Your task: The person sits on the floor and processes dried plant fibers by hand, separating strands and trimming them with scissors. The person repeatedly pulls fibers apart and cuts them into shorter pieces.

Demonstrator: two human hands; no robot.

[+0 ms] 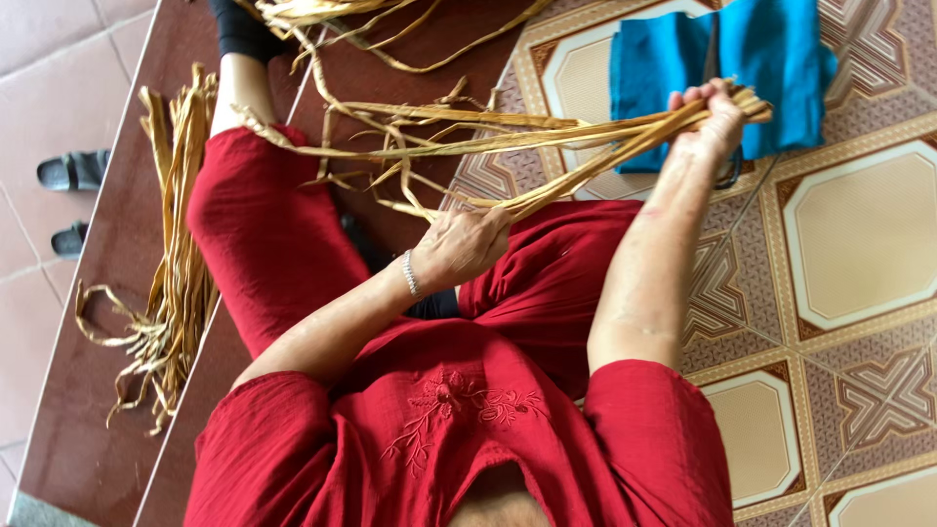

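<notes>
1. Floor: pale tiles at far left, a dark red-brown step beside them, patterned tan-and-maroon tiles at right. A pair of sandals sits on the pale tiles.
2. On the step, a loose bundle of dried, flat, straw-coloured strips, ends curled and frayed. It looks untouched.
3. Centre: person seated, red trousers and embroidered top. Left hand, bracelet at wrist, closed round the strips low down.
4. Right hand grips the gathered ends, held out taut; loose tails trail over the knee.
5. Judged: one handful gathered, much left.
6. Behind, a folded blue cloth.
</notes>
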